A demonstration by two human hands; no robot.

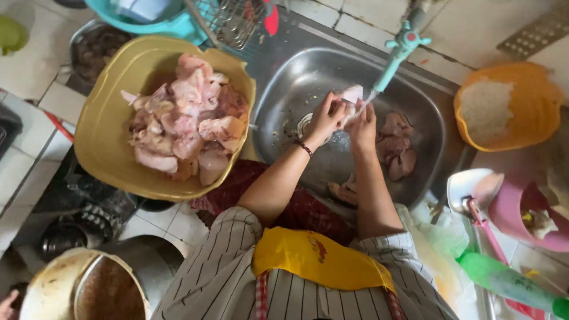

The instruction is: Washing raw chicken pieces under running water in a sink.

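Over the steel sink (278, 95), my left hand (324, 120) and my right hand (363, 123) together hold a pale raw chicken piece (353, 95) under water running from the teal tap (398, 52). A dark bead bracelet circles my left wrist. More raw meat pieces (395, 145) lie on the sink bottom to the right of my hands, and a few others (344, 192) near my right forearm. A large yellow bowl (104, 139), heaped with raw chicken pieces (184, 121), rests on the sink's left edge.
An orange bowl of white rice (504, 106) stands right of the sink. A pink cup (521, 210), a ladle (474, 186) and a green bottle (510, 284) lie at lower right. A wire rack (231, 21) and teal tub (160, 21) stand behind. Pots (89, 290) sit lower left.
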